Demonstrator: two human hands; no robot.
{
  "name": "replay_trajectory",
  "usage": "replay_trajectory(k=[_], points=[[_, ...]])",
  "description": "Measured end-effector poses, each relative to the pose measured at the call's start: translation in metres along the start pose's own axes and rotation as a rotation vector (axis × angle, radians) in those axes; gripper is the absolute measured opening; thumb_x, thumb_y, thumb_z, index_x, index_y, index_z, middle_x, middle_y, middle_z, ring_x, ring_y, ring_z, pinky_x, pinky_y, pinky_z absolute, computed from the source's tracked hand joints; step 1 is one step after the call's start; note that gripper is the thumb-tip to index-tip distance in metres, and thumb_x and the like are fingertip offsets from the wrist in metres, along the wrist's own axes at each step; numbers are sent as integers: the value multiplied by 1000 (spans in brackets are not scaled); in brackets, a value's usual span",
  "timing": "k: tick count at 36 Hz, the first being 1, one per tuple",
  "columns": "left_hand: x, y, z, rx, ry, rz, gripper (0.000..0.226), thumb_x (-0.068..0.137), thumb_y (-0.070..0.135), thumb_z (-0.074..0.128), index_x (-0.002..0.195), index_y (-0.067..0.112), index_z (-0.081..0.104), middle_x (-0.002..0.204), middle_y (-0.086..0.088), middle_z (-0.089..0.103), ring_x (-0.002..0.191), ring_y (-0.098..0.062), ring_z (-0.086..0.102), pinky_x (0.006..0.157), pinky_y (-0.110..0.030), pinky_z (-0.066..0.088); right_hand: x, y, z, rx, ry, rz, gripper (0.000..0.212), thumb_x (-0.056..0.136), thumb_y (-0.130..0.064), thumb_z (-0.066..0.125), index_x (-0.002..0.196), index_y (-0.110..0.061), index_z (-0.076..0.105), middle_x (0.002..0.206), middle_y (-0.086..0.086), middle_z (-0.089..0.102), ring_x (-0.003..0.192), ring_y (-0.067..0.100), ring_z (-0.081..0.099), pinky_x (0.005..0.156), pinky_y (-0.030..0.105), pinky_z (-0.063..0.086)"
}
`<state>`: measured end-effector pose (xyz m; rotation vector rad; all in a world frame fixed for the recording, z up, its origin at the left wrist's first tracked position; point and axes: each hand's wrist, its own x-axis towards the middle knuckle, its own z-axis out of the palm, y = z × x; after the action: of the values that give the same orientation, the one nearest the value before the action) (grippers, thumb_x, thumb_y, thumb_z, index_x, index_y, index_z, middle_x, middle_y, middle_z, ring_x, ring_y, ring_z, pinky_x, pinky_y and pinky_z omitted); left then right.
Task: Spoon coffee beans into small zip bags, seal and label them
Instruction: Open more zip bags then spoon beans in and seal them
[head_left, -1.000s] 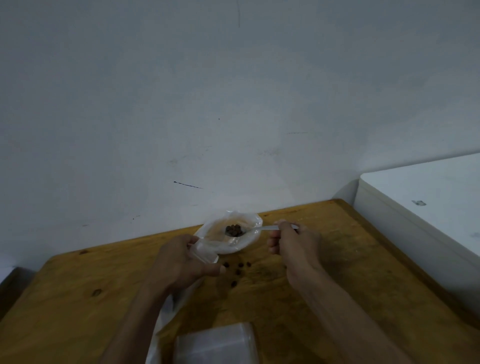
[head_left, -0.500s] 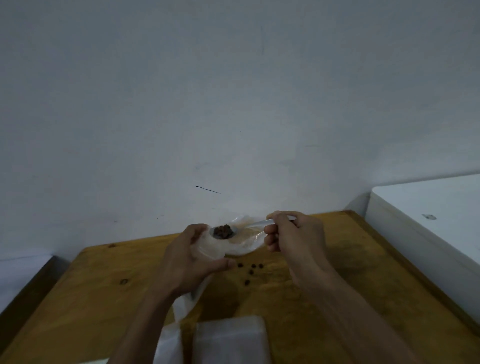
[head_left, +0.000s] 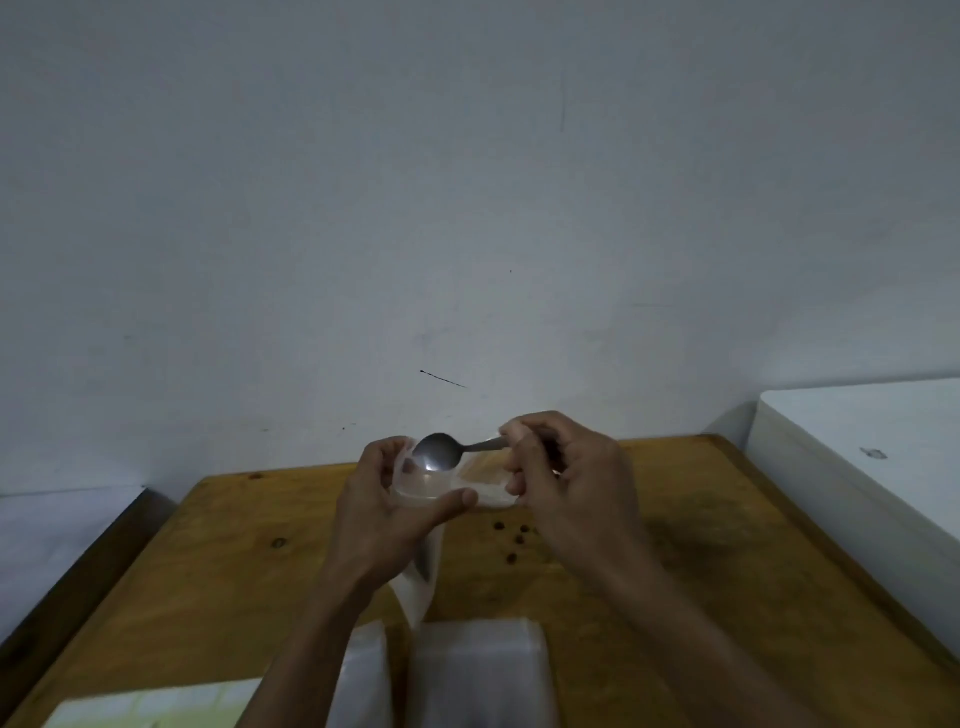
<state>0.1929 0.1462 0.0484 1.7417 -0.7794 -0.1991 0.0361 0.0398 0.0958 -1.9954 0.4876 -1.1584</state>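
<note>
Filling step: your left hand (head_left: 387, 512) grips zip bag (head_left: 423, 486) mouth above table (head_left: 218, 561); right hand (head_left: 563, 480) pinches spoon (head_left: 439, 451), bowl apparently emptied. Next: scoop more coffee beans (head_left: 511, 540).

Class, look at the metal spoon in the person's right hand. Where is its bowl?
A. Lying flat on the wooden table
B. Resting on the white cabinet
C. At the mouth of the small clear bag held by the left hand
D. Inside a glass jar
C: the metal spoon, gripped by the right hand, has its bowl at the mouth of the small clear plastic bag that the left hand holds above the wooden table.
</note>
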Motion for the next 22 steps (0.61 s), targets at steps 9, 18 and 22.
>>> replay_trajectory(k=[9,18,22], points=[[4,-7,-5,-8,20,-10,98,46,59,88,132,29,49,123,5,58,113,-17,57,89,-33,54,20,36,-18,173,269,318,19,100,-16,55,95,-19,73,69,0,71,57,8,67,53,23,54],[8,-10,-6,-6,34,16,95,49,53,88,132,28,49,122,5,59,109,-13,58,79,-24,52,18,86,-15,92,451,450,27,100,-20,55,76,-25,65,65,2,69,60,17,67,62,35,58],[9,-10,-5,-5,24,21,93,47,56,87,128,32,48,119,7,59,105,-7,57,77,-24,51,17,106,-25,52,568,477,28,98,-14,55,73,-19,64,70,5,70,64,21,68,62,34,58]])
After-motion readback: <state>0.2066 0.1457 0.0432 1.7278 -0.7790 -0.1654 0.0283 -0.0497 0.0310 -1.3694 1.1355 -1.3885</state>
